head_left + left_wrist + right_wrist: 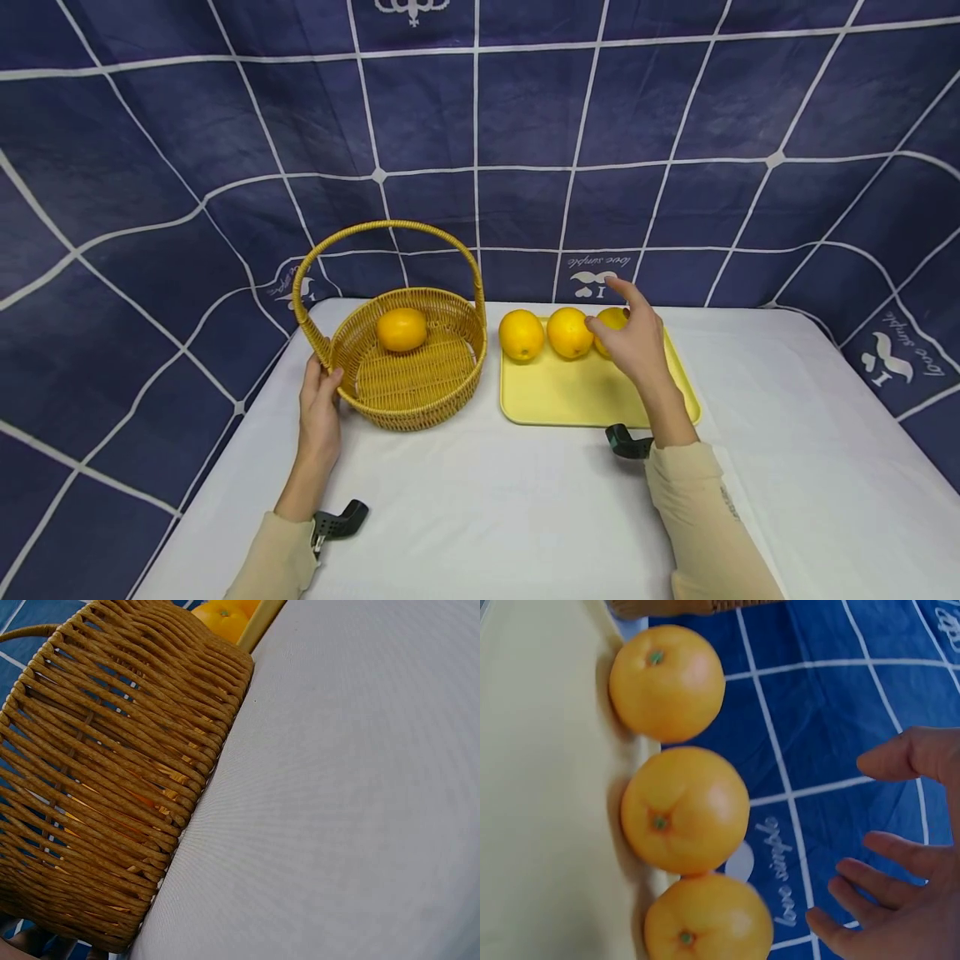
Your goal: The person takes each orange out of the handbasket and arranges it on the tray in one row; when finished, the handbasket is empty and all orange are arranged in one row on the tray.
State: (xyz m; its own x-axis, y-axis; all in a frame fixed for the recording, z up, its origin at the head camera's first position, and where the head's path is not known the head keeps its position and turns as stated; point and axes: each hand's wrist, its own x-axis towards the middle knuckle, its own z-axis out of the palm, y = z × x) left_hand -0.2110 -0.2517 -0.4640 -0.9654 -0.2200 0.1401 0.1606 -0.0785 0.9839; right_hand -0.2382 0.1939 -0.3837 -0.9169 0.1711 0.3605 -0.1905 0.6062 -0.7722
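Observation:
My left hand grips the left rim of a woven wicker basket, its thumb over the edge near the handle's foot. One orange fruit lies inside, toward the back. In the left wrist view the basket's side fills the left, with dark fingertips at the bottom corner. My right hand hovers over the yellow tray, fingers spread and holding nothing. Three oranges stand in a row along the tray's back: a left one, a middle one and a right one, partly hidden by the hand.
A white cloth covers the table. Behind it hangs a dark blue curtain with white grid lines. The basket's tall arched handle rises above the rim. Black wrist devices sit by the left cuff and right cuff.

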